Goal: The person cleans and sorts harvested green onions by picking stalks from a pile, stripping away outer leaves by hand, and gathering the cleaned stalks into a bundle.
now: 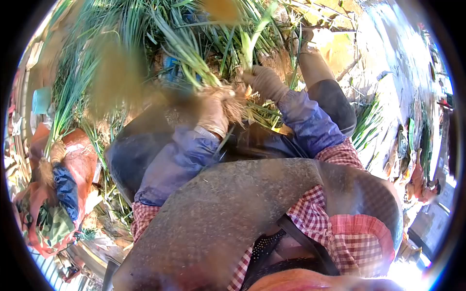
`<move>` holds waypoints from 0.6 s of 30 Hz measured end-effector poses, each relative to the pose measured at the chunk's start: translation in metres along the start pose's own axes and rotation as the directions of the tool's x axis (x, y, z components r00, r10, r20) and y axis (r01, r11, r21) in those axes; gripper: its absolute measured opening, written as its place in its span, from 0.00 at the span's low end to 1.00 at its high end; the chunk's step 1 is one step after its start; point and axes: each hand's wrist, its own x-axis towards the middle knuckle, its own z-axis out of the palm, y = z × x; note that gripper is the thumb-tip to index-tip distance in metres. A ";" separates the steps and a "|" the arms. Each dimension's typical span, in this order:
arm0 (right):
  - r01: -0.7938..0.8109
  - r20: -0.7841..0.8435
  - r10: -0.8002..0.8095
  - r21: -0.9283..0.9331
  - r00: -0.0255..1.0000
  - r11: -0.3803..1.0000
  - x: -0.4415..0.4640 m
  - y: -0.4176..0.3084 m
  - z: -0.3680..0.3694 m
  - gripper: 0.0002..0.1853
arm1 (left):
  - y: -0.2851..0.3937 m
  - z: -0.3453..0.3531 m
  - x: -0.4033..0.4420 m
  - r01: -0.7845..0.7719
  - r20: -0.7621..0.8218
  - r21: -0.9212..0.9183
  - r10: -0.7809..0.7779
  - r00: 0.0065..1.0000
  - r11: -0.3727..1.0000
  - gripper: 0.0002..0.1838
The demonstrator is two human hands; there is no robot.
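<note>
My left hand (pixel 212 114), in a pale work glove, is closed round the root end of a bunch of green onions (pixel 187 56). Their long leaves point up and left, and the brown stringy roots (pixel 235 108) stick out beside the fingers. Just to the right, my right hand (pixel 267 82), also gloved, has its fingers curled round the base of a pale green onion stalk (pixel 248 46) that stands upright. Loose leaf strips (pixel 262 114) lie below the right hand. A brown blur over the lens partly hides the area left of my left hand.
A big heap of green onions (pixel 121 24) spreads ahead and left. At the left sits another person with an orange apron (pixel 80 153) and a gloved hand (pixel 57 151) holding stalks. More greens (pixel 369 121) lie right of my knee. A dark apron (pixel 223 203) covers my lap.
</note>
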 end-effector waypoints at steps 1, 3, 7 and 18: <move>0.019 0.182 0.038 -0.301 0.983 0.953 0.008 0.021 0.005 0.19 | 0.011 0.003 -0.004 0.008 0.019 -0.049 -0.007 1.000 0.999 0.12; 0.130 0.588 0.277 -0.555 0.760 0.822 -0.011 0.038 0.035 0.11 | 0.034 0.010 -0.013 0.030 0.056 -0.146 -0.022 0.998 0.989 0.13; 0.390 0.731 0.205 -0.554 0.651 0.735 -0.012 0.060 0.055 0.17 | 0.044 0.013 -0.017 0.024 0.045 -0.060 -0.021 0.999 0.998 0.13; -0.656 -0.158 0.666 -0.440 0.729 0.613 0.118 0.046 0.067 0.60 | 0.042 0.028 -0.041 0.190 0.089 -0.227 -0.174 0.981 0.955 0.18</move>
